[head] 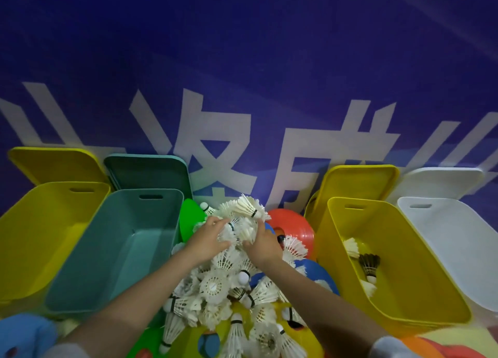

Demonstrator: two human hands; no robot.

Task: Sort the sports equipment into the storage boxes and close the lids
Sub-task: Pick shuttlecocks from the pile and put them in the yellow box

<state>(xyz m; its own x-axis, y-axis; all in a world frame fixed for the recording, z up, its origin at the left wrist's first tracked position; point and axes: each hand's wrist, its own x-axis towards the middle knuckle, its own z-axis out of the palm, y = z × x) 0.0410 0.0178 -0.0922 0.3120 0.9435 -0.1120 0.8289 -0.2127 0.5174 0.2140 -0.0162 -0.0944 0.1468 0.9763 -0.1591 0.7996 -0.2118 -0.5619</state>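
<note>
I see both hands working at the far end of the heap of white shuttlecocks (229, 285), which lies between the storage boxes. My left hand (208, 237) and right hand (262, 245) each curl their fingers round a bunch of shuttlecocks (242, 220) lifted off the heap's top, so both grips are closed on it. Left of the heap stands the teal box (113, 250), with a yellow box (35, 233) beyond it. Right of the heap a second yellow box (398, 271) holds a few shuttlecocks, one dark; a white box (458, 244) follows. Flat red (293, 229), green (190, 219) and blue discs (318, 274) poke from under the heap.
</note>
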